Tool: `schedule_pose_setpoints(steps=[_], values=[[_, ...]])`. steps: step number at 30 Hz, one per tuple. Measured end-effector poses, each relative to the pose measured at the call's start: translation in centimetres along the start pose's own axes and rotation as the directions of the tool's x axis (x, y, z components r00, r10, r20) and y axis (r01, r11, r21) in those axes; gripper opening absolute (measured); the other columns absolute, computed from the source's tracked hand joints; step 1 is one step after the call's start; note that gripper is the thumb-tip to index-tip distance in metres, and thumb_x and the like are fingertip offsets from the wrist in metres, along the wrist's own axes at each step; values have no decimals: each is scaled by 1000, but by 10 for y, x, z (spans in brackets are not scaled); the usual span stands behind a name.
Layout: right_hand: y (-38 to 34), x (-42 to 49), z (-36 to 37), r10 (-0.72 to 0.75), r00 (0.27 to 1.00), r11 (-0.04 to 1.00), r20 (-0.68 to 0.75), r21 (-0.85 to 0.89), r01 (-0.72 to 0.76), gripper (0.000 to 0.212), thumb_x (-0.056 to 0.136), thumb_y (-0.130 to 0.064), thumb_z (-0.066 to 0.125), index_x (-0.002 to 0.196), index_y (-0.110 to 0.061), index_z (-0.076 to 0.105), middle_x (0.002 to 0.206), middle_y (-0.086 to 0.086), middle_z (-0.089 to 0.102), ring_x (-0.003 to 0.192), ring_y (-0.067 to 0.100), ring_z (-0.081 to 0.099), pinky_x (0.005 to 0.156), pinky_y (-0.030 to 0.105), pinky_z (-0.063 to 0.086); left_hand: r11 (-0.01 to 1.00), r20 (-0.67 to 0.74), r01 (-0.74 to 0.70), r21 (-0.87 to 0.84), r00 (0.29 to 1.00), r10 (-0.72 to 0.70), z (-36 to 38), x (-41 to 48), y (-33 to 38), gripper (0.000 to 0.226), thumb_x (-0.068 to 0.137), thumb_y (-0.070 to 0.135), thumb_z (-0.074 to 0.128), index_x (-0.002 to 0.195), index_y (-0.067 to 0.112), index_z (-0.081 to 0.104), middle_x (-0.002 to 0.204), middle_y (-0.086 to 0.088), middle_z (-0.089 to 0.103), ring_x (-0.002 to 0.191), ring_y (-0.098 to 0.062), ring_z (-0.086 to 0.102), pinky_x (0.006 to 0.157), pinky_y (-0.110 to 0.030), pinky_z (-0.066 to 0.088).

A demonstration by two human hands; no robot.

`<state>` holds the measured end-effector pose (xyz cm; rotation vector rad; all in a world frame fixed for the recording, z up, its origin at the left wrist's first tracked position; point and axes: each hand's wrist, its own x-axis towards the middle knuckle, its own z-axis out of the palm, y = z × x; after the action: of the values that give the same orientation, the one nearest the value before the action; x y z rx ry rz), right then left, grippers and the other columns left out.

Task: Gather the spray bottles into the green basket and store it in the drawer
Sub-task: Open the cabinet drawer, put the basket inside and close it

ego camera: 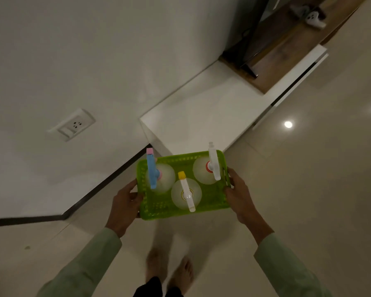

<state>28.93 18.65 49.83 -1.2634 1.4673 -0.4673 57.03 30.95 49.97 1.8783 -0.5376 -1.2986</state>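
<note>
**Basket carried in both hands, bottles aboard**

Bare feet [169, 273] stand on the pale tiled floor [308, 189], blurred at the bottom of the view. Above them two green sleeves reach forward. The left hand [124, 206] is clamped on the left short end of the green basket [210, 202], thumb over the rim, fingers hidden under it. The right hand [240, 196] is closed on the right end the same way, thumb on the rim. The basket hangs in the air between them, level, over the floor.

Three spray bottles stand upright inside it: the blue-headed bottle [153, 172] nearest the left hand, the yellow-tipped bottle [185, 192] in the middle near the front, the white-headed bottle [213, 163] beside the right hand.

Just beyond the basket is a low white cabinet [201, 108] against the wall, a socket [73, 125] to its left.
</note>
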Motion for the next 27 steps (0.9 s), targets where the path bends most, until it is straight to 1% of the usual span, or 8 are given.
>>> schedule_pose_setpoints(steps=[2,5,8,11,16,20,23,27], values=[[-5,22,-30,2,1000,1000,-1,-26,-3,70,84,14,40,132,-35,55,112,-20,64,103,0,60,73,18,50,1000,-9,2,-13,1000,-2,30,12,17,46,97,7,54,139,28,51,96,-13,77,81,-35,74,62,-45,61],[-7,71,-66,1,1000,998,6,-62,-1,70,87,13,41,142,-29,51,120,-9,64,110,12,59,80,25,52,999,-15,6,-49,1000,-7,73,41,35,46,98,9,54,139,29,50,93,-12,77,80,-35,74,61,-43,61],[-7,134,-93,-3,999,993,35,-117,7,68,88,11,42,142,-30,51,119,-9,64,113,15,59,78,26,53,995,-52,35,-92,998,-40,116,81,44,46,98,11,54,141,28,48,95,-12,76,80,-33,74,61,-42,61],[-2,199,-113,5,998,987,70,-159,6,68,90,9,41,145,-30,48,129,-5,61,120,19,56,93,38,54,989,-99,53,-138,993,-67,159,124,47,46,98,13,54,140,31,48,97,-11,76,77,-27,75,60,-43,62],[5,288,-131,-11,986,978,168,-203,45,66,90,9,41,144,-29,49,129,2,62,117,20,58,88,32,52,978,-215,81,-194,969,-122,213,172,53,39,97,18,58,118,51,55,98,-12,76,80,-31,75,70,-53,62],[6,348,-136,-49,973,971,224,-217,99,66,88,11,41,144,-23,51,133,3,62,122,21,58,94,36,53,969,-289,109,-220,942,-171,244,203,54,43,98,15,55,138,30,52,97,-19,74,82,-36,73,72,-57,61],[6,385,-137,-69,960,952,272,-269,144,66,89,10,41,144,-24,51,134,4,62,117,19,57,85,30,53,962,-333,127,-241,920,-205,264,220,58,47,98,11,51,142,28,47,96,-16,74,81,-33,74,67,-49,62],[9,418,-142,-87,925,923,371,-319,215,60,93,5,43,145,-22,48,131,10,62,119,28,58,92,40,53,962,-404,132,-240,887,-222,285,233,56,50,97,8,50,143,27,45,97,-15,74,82,-32,73,68,-48,62]])
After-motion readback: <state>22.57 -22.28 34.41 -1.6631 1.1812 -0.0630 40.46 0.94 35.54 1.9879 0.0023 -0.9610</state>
